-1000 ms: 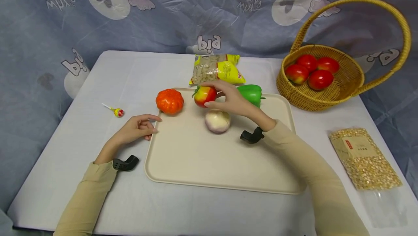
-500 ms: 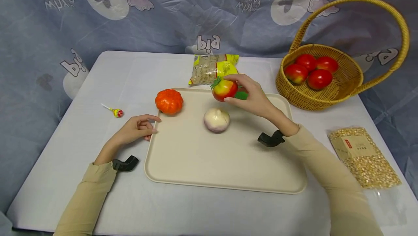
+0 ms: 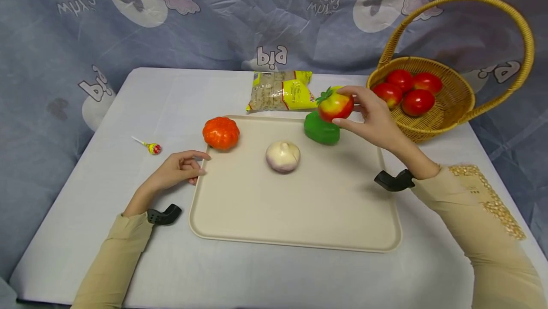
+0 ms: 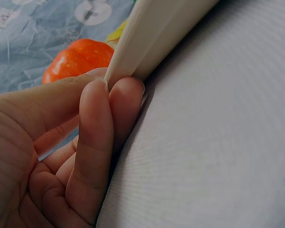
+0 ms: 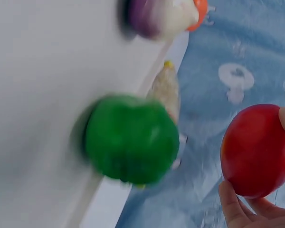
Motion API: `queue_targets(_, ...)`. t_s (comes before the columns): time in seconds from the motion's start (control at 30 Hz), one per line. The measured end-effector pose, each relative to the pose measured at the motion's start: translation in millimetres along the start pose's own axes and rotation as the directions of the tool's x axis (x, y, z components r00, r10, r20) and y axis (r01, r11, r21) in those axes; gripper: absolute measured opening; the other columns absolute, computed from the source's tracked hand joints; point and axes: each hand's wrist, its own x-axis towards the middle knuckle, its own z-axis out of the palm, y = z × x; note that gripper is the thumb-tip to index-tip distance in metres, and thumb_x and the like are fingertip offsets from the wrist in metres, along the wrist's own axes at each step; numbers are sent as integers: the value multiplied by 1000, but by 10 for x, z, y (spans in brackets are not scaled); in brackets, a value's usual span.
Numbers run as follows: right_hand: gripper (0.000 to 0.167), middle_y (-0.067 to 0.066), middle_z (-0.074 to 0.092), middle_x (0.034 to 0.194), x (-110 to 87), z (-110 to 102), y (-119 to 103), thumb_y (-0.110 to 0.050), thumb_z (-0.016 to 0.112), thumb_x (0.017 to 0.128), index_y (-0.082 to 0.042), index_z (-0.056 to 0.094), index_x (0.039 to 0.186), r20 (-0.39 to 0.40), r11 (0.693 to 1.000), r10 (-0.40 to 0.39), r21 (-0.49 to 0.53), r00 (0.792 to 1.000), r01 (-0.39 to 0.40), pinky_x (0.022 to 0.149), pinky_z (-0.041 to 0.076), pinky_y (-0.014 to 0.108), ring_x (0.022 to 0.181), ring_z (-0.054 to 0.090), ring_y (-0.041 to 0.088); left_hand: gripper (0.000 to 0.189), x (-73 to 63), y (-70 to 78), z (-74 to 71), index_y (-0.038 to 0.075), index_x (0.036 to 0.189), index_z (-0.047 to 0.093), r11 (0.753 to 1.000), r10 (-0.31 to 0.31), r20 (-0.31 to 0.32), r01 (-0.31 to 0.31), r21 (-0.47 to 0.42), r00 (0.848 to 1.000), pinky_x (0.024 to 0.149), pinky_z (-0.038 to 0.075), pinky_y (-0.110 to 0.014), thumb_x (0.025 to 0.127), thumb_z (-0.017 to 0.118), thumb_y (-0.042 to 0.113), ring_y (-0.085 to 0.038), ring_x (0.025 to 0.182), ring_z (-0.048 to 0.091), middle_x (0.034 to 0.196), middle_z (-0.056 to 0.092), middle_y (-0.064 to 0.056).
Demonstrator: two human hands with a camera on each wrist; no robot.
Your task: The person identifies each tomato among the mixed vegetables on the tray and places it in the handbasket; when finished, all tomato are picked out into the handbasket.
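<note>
My right hand grips a red-and-yellow toy tomato with a green leafy top, raised over the tray's back right. In the right wrist view the tomato shows its smooth red side between thumb and fingers. My left hand pinches the left rim of the beige tray; the left wrist view has its fingertips right at that rim. On the tray lie an orange pumpkin, a whitish-purple garlic bulb and a green bell pepper, partly overlapped by the tomato.
A wicker basket with a tall handle and several red tomatoes stands at the back right. Behind the tray lies a yellow bag. A lollipop is at left; my right sleeve partly covers a corn kernel bag.
My right hand has carried the tomato rightward from behind the garlic towards the basket, uncovering the bell pepper. The left hand has stayed at the tray rim.
</note>
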Motion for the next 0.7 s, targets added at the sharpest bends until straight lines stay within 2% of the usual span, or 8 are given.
queue_targets(0.2,60,11,53,126,-107,-264,121,-6,77,75,-6,50,129,-63,997,50,-62,997,-54,85,40,-2,103,44,-15,39,5,-12,9,-5,124,50,1000,6,-3,-6,10,1000,57,56,-25,88,62,5,-6,59,61,73,64,4)
queue_targets(0.37,61,12,52,126,-174,-405,255,-8,77,75,-9,50,129,-111,991,93,-83,989,-103,82,40,-3,101,45,-13,40,-2,-23,3,-5,124,50,1000,3,-7,-3,5,1000,57,56,-25,88,62,5,-6,60,61,73,64,5)
queue_targets(0.53,60,12,50,123,-248,-566,406,-13,76,76,-10,49,130,-163,977,160,-115,974,-180,81,37,-5,97,43,-13,39,-3,-32,0,-5,124,50,1000,13,-5,-13,0,1000,57,56,-25,88,62,5,-6,60,62,73,64,5)
queue_targets(0.7,59,13,46,126,-322,-712,546,-17,73,80,-17,46,132,-167,956,251,-112,954,-271,84,39,-3,101,47,-8,39,-2,-38,-7,-6,124,49,1000,24,0,-24,-4,1000,57,56,-26,89,61,4,-6,60,62,73,64,5)
